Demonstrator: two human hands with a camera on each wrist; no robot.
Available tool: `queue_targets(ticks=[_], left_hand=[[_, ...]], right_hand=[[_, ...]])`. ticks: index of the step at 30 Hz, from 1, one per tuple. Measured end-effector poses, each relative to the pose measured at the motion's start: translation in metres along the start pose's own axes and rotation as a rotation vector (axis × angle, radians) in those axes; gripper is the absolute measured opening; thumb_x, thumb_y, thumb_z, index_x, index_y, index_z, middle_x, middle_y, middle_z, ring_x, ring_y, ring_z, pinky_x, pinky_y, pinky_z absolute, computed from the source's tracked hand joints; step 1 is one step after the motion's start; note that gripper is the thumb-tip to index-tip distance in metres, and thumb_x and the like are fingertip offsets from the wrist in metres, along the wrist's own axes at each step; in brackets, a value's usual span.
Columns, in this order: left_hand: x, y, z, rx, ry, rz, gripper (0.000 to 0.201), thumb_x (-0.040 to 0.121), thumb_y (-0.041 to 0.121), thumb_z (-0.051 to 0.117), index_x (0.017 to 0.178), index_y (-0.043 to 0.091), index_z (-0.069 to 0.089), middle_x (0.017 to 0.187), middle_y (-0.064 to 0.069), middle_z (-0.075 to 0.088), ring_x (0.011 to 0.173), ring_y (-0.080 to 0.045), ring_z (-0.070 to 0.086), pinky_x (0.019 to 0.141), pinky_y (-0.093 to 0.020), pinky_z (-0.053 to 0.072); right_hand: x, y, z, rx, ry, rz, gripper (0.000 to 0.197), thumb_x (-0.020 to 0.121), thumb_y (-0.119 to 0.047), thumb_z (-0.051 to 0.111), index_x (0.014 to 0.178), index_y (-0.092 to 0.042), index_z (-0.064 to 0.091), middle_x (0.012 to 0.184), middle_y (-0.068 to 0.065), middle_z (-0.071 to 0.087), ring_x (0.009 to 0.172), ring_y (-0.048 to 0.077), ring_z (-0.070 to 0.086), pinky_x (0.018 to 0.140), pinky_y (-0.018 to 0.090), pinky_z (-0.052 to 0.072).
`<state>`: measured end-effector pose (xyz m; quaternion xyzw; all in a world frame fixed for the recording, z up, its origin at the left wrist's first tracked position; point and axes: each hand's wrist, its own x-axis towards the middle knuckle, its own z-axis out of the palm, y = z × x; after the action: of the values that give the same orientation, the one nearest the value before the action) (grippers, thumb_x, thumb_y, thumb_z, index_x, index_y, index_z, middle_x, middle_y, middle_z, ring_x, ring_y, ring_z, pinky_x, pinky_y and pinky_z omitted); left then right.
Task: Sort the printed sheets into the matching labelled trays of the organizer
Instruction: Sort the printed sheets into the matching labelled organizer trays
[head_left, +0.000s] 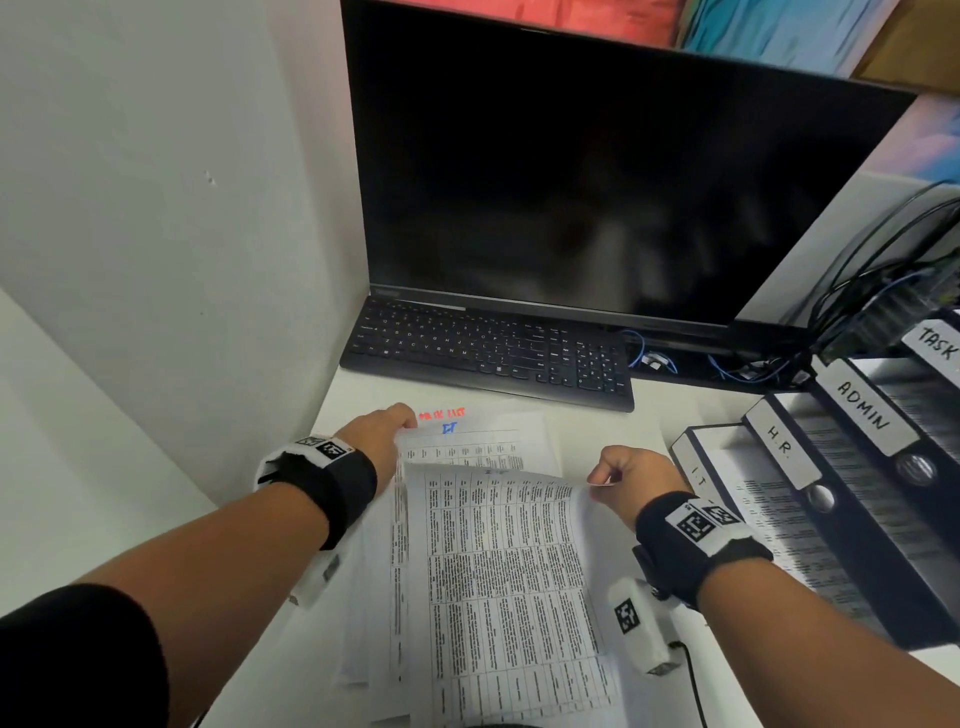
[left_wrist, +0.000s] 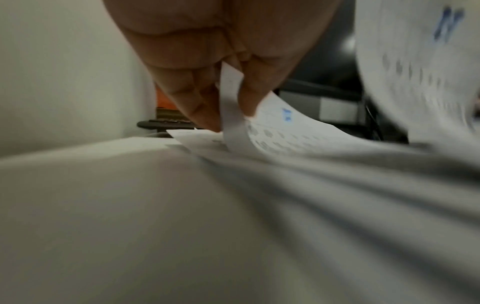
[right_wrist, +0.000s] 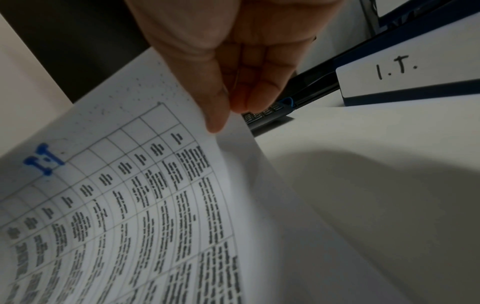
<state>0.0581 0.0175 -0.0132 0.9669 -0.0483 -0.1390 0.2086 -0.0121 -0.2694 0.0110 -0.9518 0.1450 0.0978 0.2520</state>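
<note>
The top sheet (head_left: 511, 566) is light and limp (it bows where lifted), so a corner pinch suits it best. It lies on the pile (head_left: 379, 597) at the near middle of the desk (head_left: 644, 421), its far edge raised. The right hand (head_left: 631, 475) pinches its far right corner between thumb and fingertips; the left hand (head_left: 376, 434) pinches the corner of a lower sheet (head_left: 478, 441). At right, the I.T. tray (right_wrist: 405, 76) and the H.R. tray (head_left: 789, 449) each hold printed sheets.
</note>
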Motion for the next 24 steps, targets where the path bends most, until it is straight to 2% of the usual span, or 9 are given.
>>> queue_targets(ticks=[2,4,7,10,13,15,17,20,24], left_hand=[[-0.006,-0.001,0.002,-0.144,0.032,-0.019,0.033,0.09,-0.001,0.04,0.091,0.03,0.052,0.089,-0.002,0.058,0.071,-0.023,0.057,0.056,-0.027,0.046],[-0.014,0.0,0.003,-0.259,0.06,0.009,0.034,0.09,-0.002,0.044,0.085,0.03,0.057,0.092,-0.003,0.06,0.073,-0.023,0.059,0.055,-0.023,0.047],[-0.024,0.002,0.001,-0.347,0.091,0.055,0.033,0.09,0.002,0.052,0.087,0.034,0.056,0.092,0.004,0.059,0.078,-0.015,0.057,0.059,-0.016,0.039],[-0.031,0.002,-0.003,-0.441,0.06,0.087,0.032,0.088,0.007,0.061,0.095,0.038,0.056,0.093,0.004,0.064,0.066,-0.005,0.055,0.063,-0.015,0.042],[-0.035,0.003,-0.007,-0.521,0.094,0.092,0.031,0.08,0.006,0.071,0.073,0.036,0.064,0.085,0.001,0.069,0.072,-0.016,0.061,0.078,-0.029,0.053],[-0.04,0.004,-0.007,-0.564,0.091,0.097,0.032,0.079,0.006,0.073,0.064,0.034,0.065,0.069,0.012,0.067,0.067,-0.011,0.058,0.075,-0.024,0.051],[-0.045,0.006,-0.008,-0.651,0.054,0.128,0.032,0.08,0.005,0.071,0.066,0.033,0.067,0.062,0.02,0.067,0.067,-0.003,0.061,0.072,-0.015,0.048],[-0.054,0.012,-0.009,-0.737,0.009,0.176,0.03,0.086,0.006,0.064,0.074,0.033,0.068,0.069,0.026,0.068,0.071,0.01,0.062,0.07,-0.005,0.046],[-0.061,0.021,-0.012,-0.775,-0.024,0.243,0.028,0.095,0.01,0.051,0.082,0.031,0.066,0.073,0.027,0.067,0.071,0.011,0.06,0.068,-0.006,0.044]], right_hand=[[0.002,0.0,0.003,0.011,0.005,0.002,0.026,0.079,-0.012,0.068,0.06,-0.023,0.054,0.069,-0.004,0.059,0.063,0.014,0.054,0.054,0.019,0.039],[0.002,-0.002,0.006,0.03,0.014,0.007,0.027,0.079,-0.01,0.068,0.059,-0.021,0.052,0.063,-0.005,0.055,0.057,0.01,0.049,0.05,0.019,0.037],[0.003,-0.005,0.009,0.068,0.021,-0.007,0.027,0.079,-0.008,0.066,0.06,-0.019,0.052,0.06,-0.004,0.052,0.055,0.009,0.045,0.048,0.018,0.035],[0.004,-0.006,0.009,0.071,0.008,-0.022,0.027,0.08,-0.009,0.067,0.06,-0.022,0.054,0.061,-0.005,0.052,0.056,0.01,0.046,0.05,0.019,0.035],[0.003,-0.005,0.007,0.06,0.008,-0.075,0.033,0.078,-0.006,0.069,0.059,-0.028,0.053,0.075,-0.011,0.051,0.072,0.012,0.05,0.063,0.02,0.035],[0.004,-0.002,0.007,0.097,0.03,-0.129,0.039,0.075,0.0,0.071,0.056,-0.029,0.053,0.093,-0.01,0.053,0.089,0.011,0.05,0.078,0.015,0.032],[0.004,0.001,0.006,0.115,0.047,-0.135,0.04,0.074,0.002,0.07,0.055,-0.029,0.055,0.11,-0.009,0.053,0.099,0.011,0.05,0.086,0.014,0.031],[0.006,0.003,0.004,0.091,0.045,-0.148,0.036,0.076,0.0,0.065,0.057,-0.029,0.055,0.129,-0.014,0.047,0.115,0.013,0.049,0.096,0.018,0.031],[0.004,0.001,-0.004,0.107,0.057,-0.183,0.034,0.076,0.0,0.061,0.061,-0.03,0.055,0.125,-0.024,0.043,0.11,0.004,0.047,0.089,0.016,0.033]])
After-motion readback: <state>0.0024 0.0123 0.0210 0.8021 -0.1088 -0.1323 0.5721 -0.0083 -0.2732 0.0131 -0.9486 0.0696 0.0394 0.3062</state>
